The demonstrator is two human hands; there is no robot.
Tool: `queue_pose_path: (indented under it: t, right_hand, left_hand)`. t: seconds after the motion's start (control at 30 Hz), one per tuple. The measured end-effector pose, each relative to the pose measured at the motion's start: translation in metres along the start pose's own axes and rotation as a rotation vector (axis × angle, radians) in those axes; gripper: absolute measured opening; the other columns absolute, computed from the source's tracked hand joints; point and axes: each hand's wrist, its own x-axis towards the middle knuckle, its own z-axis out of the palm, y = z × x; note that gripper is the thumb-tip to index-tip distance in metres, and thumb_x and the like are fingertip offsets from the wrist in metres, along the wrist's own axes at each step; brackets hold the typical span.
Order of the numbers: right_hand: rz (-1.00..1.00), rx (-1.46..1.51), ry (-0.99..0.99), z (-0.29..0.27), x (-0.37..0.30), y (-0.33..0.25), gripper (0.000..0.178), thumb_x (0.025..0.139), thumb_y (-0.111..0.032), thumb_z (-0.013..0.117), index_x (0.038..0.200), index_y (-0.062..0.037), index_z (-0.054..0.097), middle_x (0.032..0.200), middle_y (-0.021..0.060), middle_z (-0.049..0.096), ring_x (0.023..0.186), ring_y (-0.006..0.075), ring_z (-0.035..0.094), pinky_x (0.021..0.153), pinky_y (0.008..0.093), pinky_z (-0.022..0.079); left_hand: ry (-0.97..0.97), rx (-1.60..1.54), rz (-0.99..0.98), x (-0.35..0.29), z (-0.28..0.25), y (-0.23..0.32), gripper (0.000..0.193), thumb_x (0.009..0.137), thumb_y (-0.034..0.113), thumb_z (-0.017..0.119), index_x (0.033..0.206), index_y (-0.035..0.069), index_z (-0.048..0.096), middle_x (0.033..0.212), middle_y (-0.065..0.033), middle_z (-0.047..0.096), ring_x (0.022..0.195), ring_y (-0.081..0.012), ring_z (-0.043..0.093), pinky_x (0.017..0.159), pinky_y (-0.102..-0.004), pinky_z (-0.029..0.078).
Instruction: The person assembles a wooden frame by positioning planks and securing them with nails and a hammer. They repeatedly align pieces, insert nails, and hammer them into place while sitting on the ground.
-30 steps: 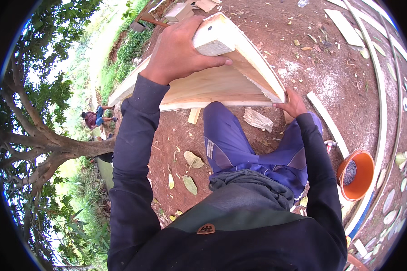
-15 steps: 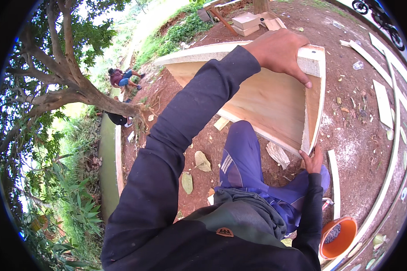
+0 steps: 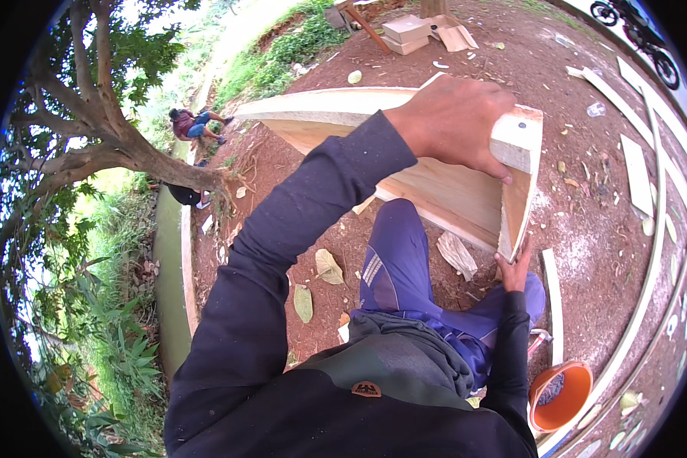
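Note:
A large wooden frame with a plywood panel (image 3: 450, 191) stands tilted in front of my knees. My left hand (image 3: 462, 118) is closed over its upper corner, fingers behind the top rail and thumb on the inner side of the end piece. Lower down, my right hand (image 3: 516, 269) grips the bottom corner of the same frame, with part of its fingers hidden behind the wood. A dark round spot marks the top of the end piece, right of my left hand.
An orange bucket (image 3: 563, 397) holding small grey pieces, probably nails, stands at my lower right, near a wood strip (image 3: 553, 305). Long boards (image 3: 649, 229) lie on the right. Cardboard boxes (image 3: 406, 34), a tree (image 3: 141, 153), a seated person (image 3: 195, 126) and a motorcycle (image 3: 641, 38) are farther off.
The frame's top edge has tipped lower and toward me, showing less of the panel's inner face. Both hands have stayed on it, moving with it; the whole view has shifted slightly.

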Motion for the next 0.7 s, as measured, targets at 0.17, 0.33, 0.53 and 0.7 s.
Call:
queue_pose_path:
  t: [0.17, 0.33, 0.53, 0.7]
  right_hand:
    - [0.191, 0.132, -0.023, 0.007, -0.005, 0.007, 0.104, 0.076, -0.021, 0.090, 0.158, 0.0035, 0.031, 0.151, 0.0267, 0.047, 0.142, 0.0345, 0.048, 0.118, 0.0417, 0.038]
    - [0.134, 0.132, 0.049, 0.010, -0.003, -0.008, 0.096, 0.076, -0.034, 0.090, 0.152, 0.0024, 0.043, 0.149, 0.0270, 0.051, 0.139, 0.0374, 0.051, 0.117, 0.0449, 0.040]
    - [0.137, -0.103, -0.004, -0.002, 0.005, -0.024, 0.098, 0.077, -0.033, 0.091, 0.154, 0.0017, 0.041, 0.151, 0.0278, 0.049, 0.141, 0.0390, 0.050, 0.115, 0.0466, 0.044]
    - [0.228, 0.097, -0.050, -0.012, 0.000, -0.010, 0.118, 0.079, -0.023, 0.092, 0.163, 0.0026, 0.014, 0.158, 0.0316, 0.038, 0.141, 0.0421, 0.049, 0.113, 0.0467, 0.047]
  left_hand:
    - [0.054, 0.040, 0.076, -0.004, -0.013, -0.009, 0.086, 0.063, 0.055, 0.095, 0.117, -0.006, 0.067, 0.105, -0.0190, 0.073, 0.095, -0.0361, 0.073, 0.084, -0.0422, 0.057]
    - [0.042, -0.001, 0.064, -0.001, -0.029, -0.016, 0.081, 0.064, 0.047, 0.098, 0.120, -0.004, 0.067, 0.106, -0.0193, 0.073, 0.095, -0.0342, 0.074, 0.084, -0.0400, 0.057]
    - [0.055, 0.071, 0.083, -0.003, -0.027, -0.013, 0.083, 0.065, 0.045, 0.098, 0.123, -0.004, 0.066, 0.107, -0.0182, 0.074, 0.096, -0.0335, 0.074, 0.086, -0.0396, 0.057]
    - [0.087, 0.038, 0.076, -0.007, -0.026, -0.006, 0.081, 0.065, 0.039, 0.099, 0.126, -0.003, 0.066, 0.109, -0.0171, 0.076, 0.098, -0.0306, 0.076, 0.086, -0.0393, 0.058]
